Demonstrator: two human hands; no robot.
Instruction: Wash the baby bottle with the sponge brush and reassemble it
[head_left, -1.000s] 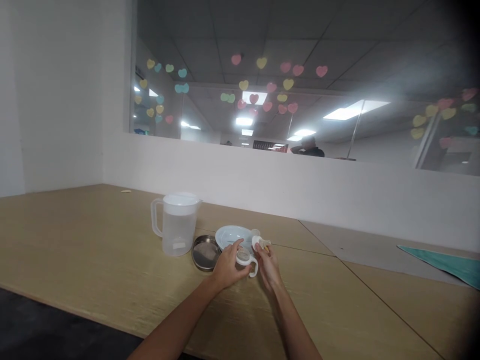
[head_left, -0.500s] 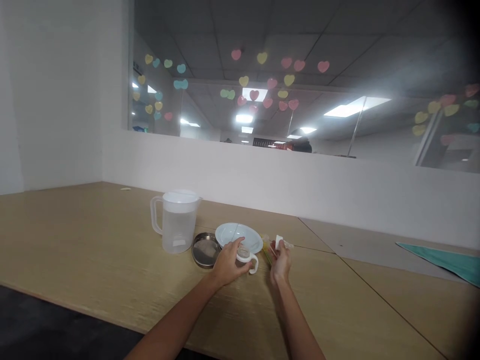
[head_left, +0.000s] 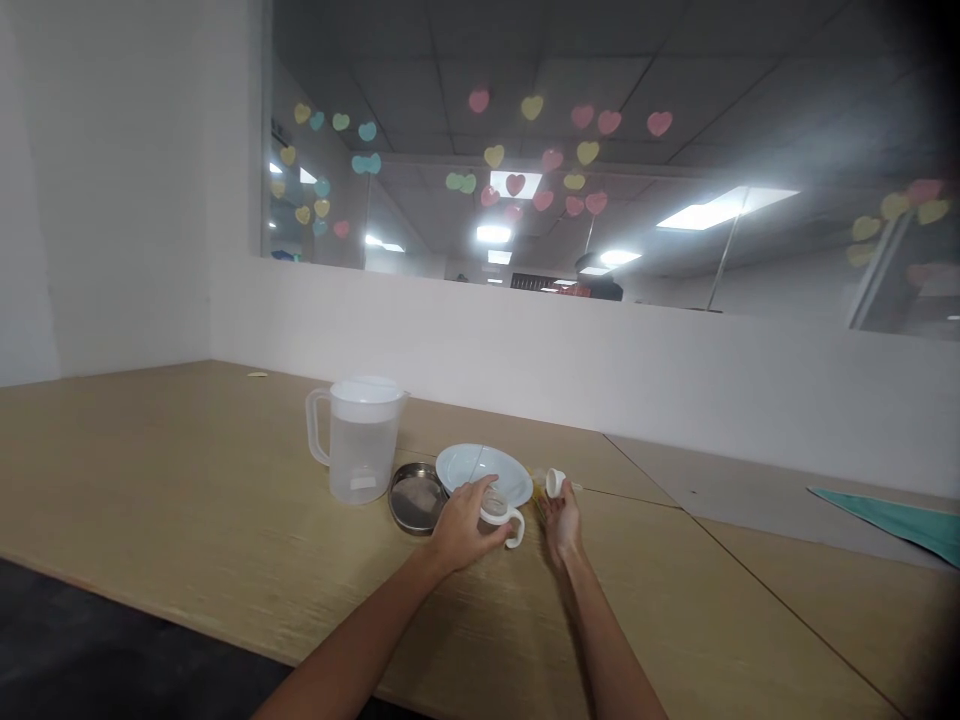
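My left hand point(head_left: 463, 528) is curled around a small clear jar with a white rim and white side handle point(head_left: 515, 527). The jar's mouth faces up, and its lower part is hidden by my fingers. My right hand point(head_left: 562, 525) is raised just to the right, fingers closed on a small white cap point(head_left: 555, 483). Behind the jar is a pale blue-white bowl point(head_left: 484, 458). A round shallow metal tin point(head_left: 415, 500) lies left of my left hand. Something yellow and green, too small to name, lies partly hidden by my right hand.
A translucent lidded pitcher point(head_left: 364, 455) holding clear liquid stands left of the tin, handle to the left. A green cloth point(head_left: 889, 522) lies at the far right. Behind the wooden table point(head_left: 187, 480) rises a white wall with a window bearing heart stickers.
My right hand has turned the white cap, so its round opening shows more. My left hand stays on the jar. The whole view has shifted slightly.
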